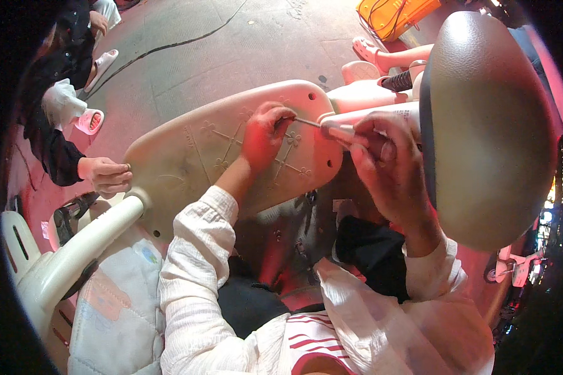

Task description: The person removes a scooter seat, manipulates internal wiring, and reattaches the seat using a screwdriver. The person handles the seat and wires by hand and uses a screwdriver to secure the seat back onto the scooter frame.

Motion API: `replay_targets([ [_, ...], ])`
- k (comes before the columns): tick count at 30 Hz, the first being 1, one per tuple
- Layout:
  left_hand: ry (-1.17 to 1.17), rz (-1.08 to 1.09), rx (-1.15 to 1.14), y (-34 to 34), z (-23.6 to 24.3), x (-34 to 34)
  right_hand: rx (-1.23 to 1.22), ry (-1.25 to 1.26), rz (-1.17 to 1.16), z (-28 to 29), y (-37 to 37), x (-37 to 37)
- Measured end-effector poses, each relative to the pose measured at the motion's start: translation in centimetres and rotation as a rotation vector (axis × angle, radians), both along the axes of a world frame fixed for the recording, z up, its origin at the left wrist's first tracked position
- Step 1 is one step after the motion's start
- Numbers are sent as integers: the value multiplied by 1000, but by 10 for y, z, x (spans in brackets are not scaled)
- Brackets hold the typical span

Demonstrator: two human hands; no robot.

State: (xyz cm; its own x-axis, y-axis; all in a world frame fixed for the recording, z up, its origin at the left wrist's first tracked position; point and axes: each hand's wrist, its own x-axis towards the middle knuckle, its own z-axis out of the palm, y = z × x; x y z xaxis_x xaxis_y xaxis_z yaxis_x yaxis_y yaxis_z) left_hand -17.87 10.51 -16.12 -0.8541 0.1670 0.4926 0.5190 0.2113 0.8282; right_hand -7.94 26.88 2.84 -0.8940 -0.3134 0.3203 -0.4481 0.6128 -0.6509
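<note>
My right hand (391, 169) is closed around the pale handle of a screwdriver (339, 131). Its thin metal shaft points left to my left hand (266, 134), whose fingers are pinched at the tip. Whatever small part they may hold there is hidden. Both hands are above a beige plastic panel (169, 150) with rounded corners, raised flower patterns and small holes near its edges. A white tube (100, 231) meets the panel's near left end, and a pale frame (369, 100) adjoins its right end.
Another person's hand (106, 175) touches the panel's left edge. A big padded brown seat (494, 131) stands close to my right hand. A quilted cloth (119, 300) lies at lower left. Beyond are a dark cable (169, 45) on the floor, an orange case (397, 15) and a foot in a clog (369, 53).
</note>
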Motion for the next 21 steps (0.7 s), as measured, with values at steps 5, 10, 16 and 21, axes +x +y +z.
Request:
replay_targets([
  [5, 161, 19, -199, 27, 2, -44, -123, -4, -110, 18, -24, -31],
  [10, 83, 107, -390, 53, 7, -57, 316, 223, -281, 11, -22, -56],
  [16, 48, 148, -489, 59, 7, -57, 158, 216, -235, 7, -20, -62],
  [21, 38, 173, -610, 58, 9, -55, 395, 228, -282, 4, -20, -71],
])
